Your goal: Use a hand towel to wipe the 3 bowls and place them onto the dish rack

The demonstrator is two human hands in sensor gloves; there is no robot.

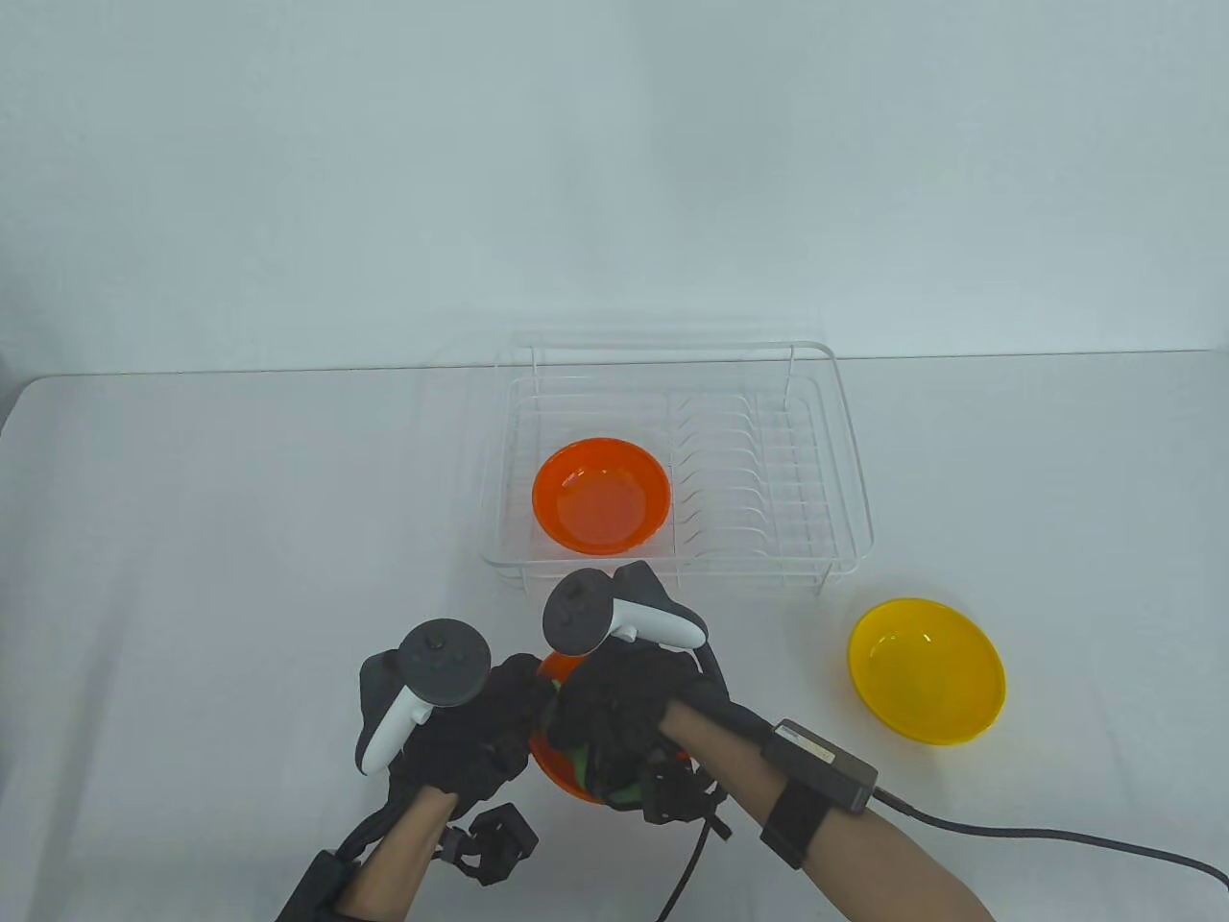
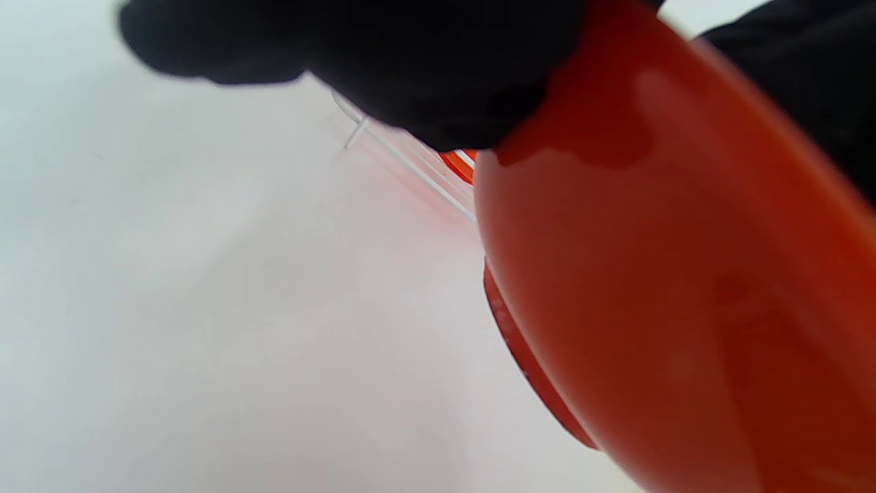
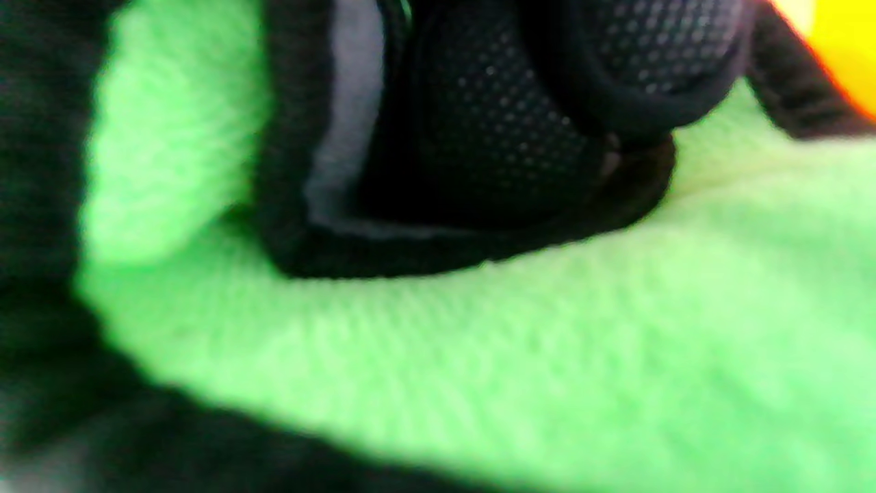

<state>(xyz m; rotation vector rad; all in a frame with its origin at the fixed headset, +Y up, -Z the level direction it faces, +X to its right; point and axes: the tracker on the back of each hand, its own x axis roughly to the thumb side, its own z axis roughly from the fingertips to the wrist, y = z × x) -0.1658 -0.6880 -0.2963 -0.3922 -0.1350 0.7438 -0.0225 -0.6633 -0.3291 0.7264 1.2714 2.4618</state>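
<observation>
Near the counter's front edge, the left hand (image 1: 451, 715) grips the second glossy orange plastic bowl (image 1: 562, 768) steady off the counter so the right hand (image 1: 624, 706), clutching the green terry hand towel (image 3: 479, 356), can rub it, presumably before it joins the other orange bowl (image 1: 602, 494) in the white wire dish rack (image 1: 845, 451).

Both hands wore black sensor gloves, the left hand (image 1: 480, 740) and right hand (image 1: 624, 711) each topped by a grey-and-white tracker. A black strap on the right forearm carried a grey box (image 1: 824, 754) with a black cable trailing off.
</observation>
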